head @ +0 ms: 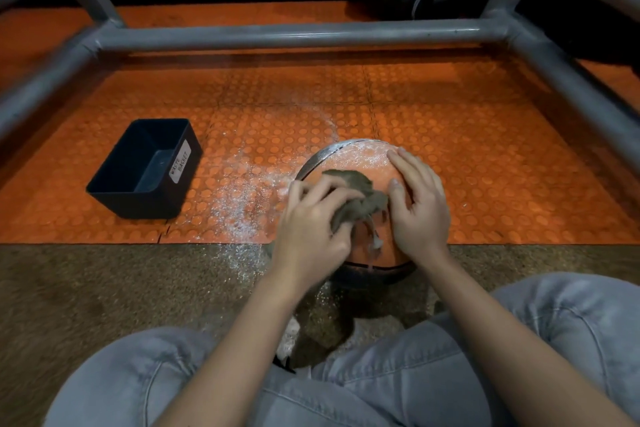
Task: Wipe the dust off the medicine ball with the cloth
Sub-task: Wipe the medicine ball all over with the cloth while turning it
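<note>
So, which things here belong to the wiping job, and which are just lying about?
In use: round orange medicine ball; crumpled grey-brown cloth, gripped by left hand; right hand resting on ball.
Lying about: black plastic waste basket; grey metal tube frame.

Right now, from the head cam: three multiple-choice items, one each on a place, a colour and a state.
1. Where is the waste basket relative to the medicine ball?
A. to its left
B. to its right
C. on top of it
2. What colour is the cloth?
A. white
B. grey-brown
C. blue
3. What is the right hand doing?
A. resting flat on the ball
B. gripping the cloth
C. reaching into the basket

1 A: the basket stands apart, on the left.
2 B: the cloth is dull grey-brown.
3 A: its fingers lie straight on the ball, and the left hand grips the cloth.
</note>
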`<action>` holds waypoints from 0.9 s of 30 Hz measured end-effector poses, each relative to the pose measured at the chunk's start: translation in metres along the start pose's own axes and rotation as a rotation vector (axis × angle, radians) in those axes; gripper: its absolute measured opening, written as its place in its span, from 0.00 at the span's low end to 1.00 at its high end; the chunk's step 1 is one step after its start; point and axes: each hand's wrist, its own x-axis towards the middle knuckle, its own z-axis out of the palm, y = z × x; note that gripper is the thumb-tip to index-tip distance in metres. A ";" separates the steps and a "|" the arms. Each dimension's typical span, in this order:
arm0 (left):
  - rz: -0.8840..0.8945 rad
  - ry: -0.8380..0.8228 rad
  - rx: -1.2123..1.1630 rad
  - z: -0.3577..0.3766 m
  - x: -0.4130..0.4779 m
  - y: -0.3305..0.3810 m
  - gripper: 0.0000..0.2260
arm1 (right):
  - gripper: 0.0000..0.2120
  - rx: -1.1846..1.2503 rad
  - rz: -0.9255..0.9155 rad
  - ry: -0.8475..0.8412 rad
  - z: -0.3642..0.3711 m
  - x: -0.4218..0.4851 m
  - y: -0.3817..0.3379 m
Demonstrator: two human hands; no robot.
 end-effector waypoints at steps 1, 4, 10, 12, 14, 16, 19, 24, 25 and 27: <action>-0.048 0.004 -0.029 -0.001 0.004 -0.003 0.11 | 0.24 -0.004 -0.005 0.000 0.000 0.000 -0.001; -0.416 0.045 -0.222 -0.008 0.019 -0.022 0.11 | 0.23 -0.018 -0.033 0.000 0.003 -0.003 -0.005; -0.565 0.135 -0.284 -0.013 0.019 -0.034 0.11 | 0.22 -0.038 -0.073 0.001 0.005 -0.012 -0.009; -0.359 0.100 -0.129 -0.008 0.013 -0.017 0.10 | 0.23 -0.047 -0.069 0.001 0.005 -0.011 -0.008; -0.136 0.066 -0.011 -0.004 0.007 -0.003 0.09 | 0.23 -0.048 -0.078 -0.002 0.004 -0.009 -0.006; -0.115 0.029 -0.003 -0.005 0.011 -0.004 0.10 | 0.23 -0.048 -0.075 -0.006 0.004 -0.008 -0.006; -0.484 0.029 -0.261 -0.013 0.022 -0.029 0.09 | 0.23 -0.059 -0.065 -0.009 0.005 -0.010 -0.008; -0.647 0.139 -0.317 -0.015 0.020 -0.039 0.07 | 0.22 -0.085 -0.129 0.001 0.009 -0.015 -0.013; -0.576 0.128 -0.242 -0.014 0.018 -0.034 0.07 | 0.22 -0.095 -0.141 0.005 0.010 -0.016 -0.013; -0.377 0.095 -0.079 -0.010 0.014 -0.019 0.09 | 0.21 -0.110 -0.154 0.006 0.010 -0.016 -0.012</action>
